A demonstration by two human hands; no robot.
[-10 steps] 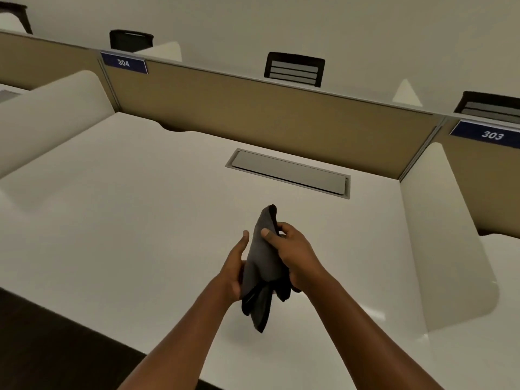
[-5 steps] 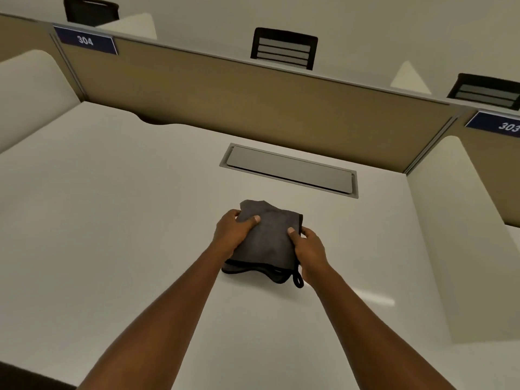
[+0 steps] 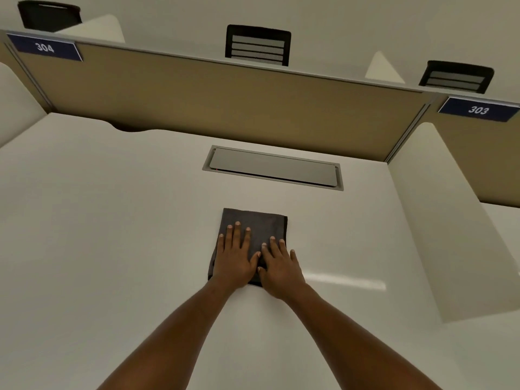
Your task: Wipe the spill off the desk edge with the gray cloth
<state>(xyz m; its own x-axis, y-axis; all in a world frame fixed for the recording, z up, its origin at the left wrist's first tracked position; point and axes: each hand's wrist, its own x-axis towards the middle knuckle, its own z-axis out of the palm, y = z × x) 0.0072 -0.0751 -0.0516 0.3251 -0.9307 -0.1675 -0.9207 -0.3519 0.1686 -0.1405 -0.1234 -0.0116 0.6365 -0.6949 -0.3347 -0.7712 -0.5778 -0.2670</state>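
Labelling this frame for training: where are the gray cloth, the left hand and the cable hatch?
gray cloth (image 3: 260,222): head view, bare far part.
left hand (image 3: 233,256): head view, back of hand.
cable hatch (image 3: 274,167): head view, lid centre.

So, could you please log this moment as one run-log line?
gray cloth: folded, flat on desk | left hand: palm down on it | right hand: palm down, partly on it | spill: not visible

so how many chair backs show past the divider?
3: chair back far left, one centre, one right above the 303 sign. Others may be hidden.
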